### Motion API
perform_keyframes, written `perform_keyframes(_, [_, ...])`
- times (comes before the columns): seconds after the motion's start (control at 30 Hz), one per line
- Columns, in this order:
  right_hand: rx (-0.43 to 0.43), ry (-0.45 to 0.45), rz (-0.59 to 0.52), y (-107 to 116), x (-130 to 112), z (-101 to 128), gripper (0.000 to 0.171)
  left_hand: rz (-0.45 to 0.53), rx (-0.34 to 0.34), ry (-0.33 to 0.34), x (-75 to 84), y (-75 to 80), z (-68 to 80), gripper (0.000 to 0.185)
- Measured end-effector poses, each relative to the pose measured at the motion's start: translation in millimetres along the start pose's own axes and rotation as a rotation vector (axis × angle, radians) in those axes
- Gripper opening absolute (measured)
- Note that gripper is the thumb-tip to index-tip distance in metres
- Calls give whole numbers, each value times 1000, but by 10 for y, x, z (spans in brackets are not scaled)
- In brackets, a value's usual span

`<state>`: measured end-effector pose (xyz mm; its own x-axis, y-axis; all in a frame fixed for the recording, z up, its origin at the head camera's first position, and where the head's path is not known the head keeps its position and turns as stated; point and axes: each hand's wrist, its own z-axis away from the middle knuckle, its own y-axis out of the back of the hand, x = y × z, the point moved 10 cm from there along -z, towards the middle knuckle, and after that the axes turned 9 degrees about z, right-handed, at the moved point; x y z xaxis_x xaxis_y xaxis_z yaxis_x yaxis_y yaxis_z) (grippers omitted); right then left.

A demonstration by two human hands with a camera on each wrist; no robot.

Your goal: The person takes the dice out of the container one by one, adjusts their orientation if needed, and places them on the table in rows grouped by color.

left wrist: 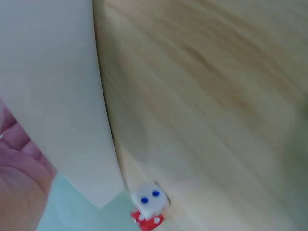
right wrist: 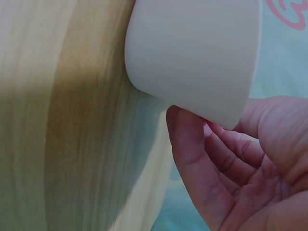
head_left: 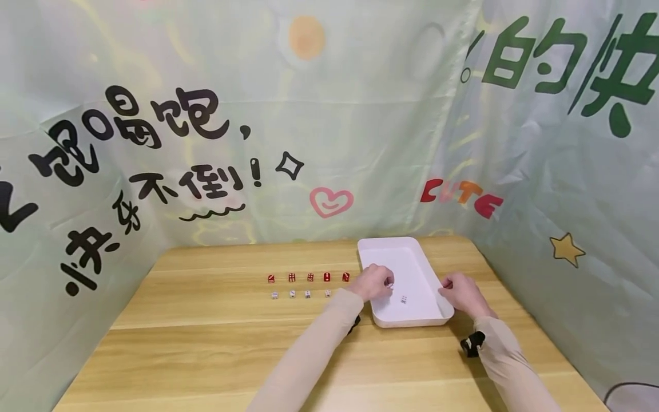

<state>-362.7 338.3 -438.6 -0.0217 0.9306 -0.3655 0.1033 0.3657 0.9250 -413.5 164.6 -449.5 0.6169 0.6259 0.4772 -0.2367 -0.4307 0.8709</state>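
Note:
My left hand (head_left: 373, 281) reaches over the left rim of the white tray (head_left: 412, 257), fingers curled down. A small white die (head_left: 390, 286) shows at its fingertips, pinched there and partly covered. Lower in the tray lie white dice (head_left: 404, 299), close together. At the tray's right side my right hand (head_left: 465, 294) grips the rim; the right wrist view has its fingers against the outer wall (right wrist: 192, 57) and the thumb at the rim. In the left wrist view the tray's wall hides most of the left hand (left wrist: 21, 178).
Left of the tray, several red dice (head_left: 310, 277) stand in a row, with a row of white dice (head_left: 292, 294) in front. They rest on a wooden table (head_left: 206, 355). Printed cloth (head_left: 334, 143) encloses the back and sides. A cable (head_left: 630, 384) shows at the lower right.

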Motion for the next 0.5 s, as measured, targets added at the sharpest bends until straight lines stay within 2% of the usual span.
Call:
perform_keyframes(0.13, [-5,9,2,-15,7,13,10,50,52,-51,38,106,67,13])
perform_keyframes(0.3, [-5,10,12,-24,14,4,11,128,115,-74,30,251,161,19])
perform_keyframes(0.5, [-6,23,13,-18,10,-20,12,240,130,-44,-85,363,262,18])
